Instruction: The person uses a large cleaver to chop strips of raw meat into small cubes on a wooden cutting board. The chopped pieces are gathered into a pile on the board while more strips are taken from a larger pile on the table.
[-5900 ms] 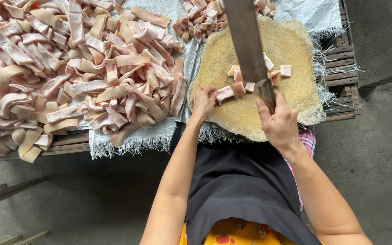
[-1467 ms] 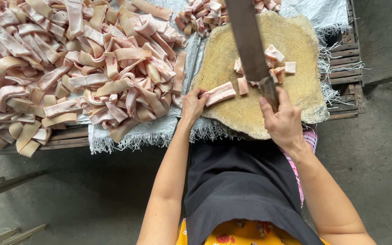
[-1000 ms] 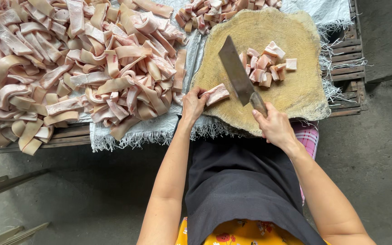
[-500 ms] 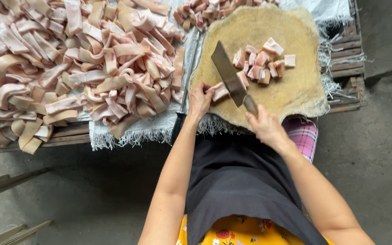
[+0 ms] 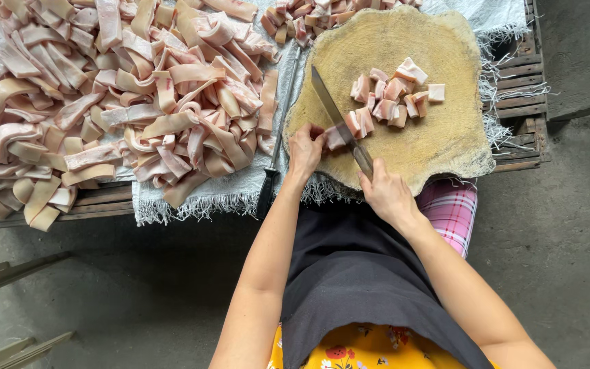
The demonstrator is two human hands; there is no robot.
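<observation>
Cleaver (image 5: 330, 106) lowered since, meat strip (image 5: 336, 139) (half hidden)

A slatted wooden table (image 5: 524, 102) carries a frayed white woven sheet (image 5: 192, 198). On the sheet lie a heap of pale pork strips (image 5: 104, 96), a round wooden chopping block (image 5: 438, 130) and a dark-handled knife (image 5: 271, 174) between them.

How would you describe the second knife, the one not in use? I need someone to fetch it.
Find the round wooden chopping block on the white woven sheet. Just off its left edge, between the block and the pile of meat strips, lies a slim black-handled knife. Unlike the cleaver, no hand holds it.
</observation>
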